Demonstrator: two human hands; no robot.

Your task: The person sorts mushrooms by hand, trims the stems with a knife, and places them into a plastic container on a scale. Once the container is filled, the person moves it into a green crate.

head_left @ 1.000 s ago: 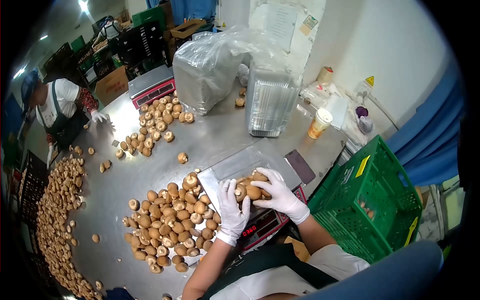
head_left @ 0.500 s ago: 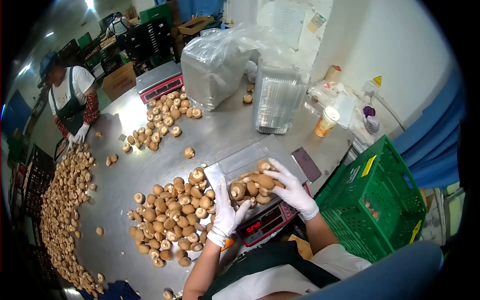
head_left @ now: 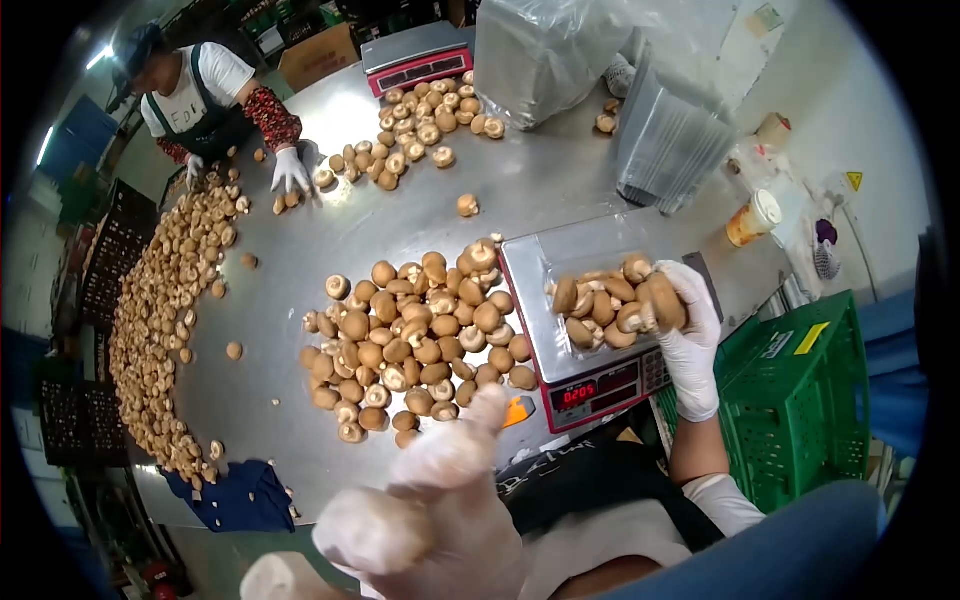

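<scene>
My left hand, in a white glove, is raised close to the camera and slightly blurred. Its fingers are apart and hold nothing. At the right side of a clear plastic tray, my gloved right hand has its fingers curled round mushrooms. More brown mushrooms lie in that tray, which rests on a red and silver scale. The scale's red display seems to read 0.205. Left of the scale spreads a pile of loose mushrooms.
A long mushroom heap lines the table's left edge, where a gloved co-worker handles mushrooms. Behind are another scale, bagged trays and stacked clear trays. A cup and green crate are at right. An orange-handled tool lies nearby.
My left hand has left the tray's left side and come up toward the camera. My right hand stays at the tray's right side. The display reading has dropped, and my view has shifted left.
</scene>
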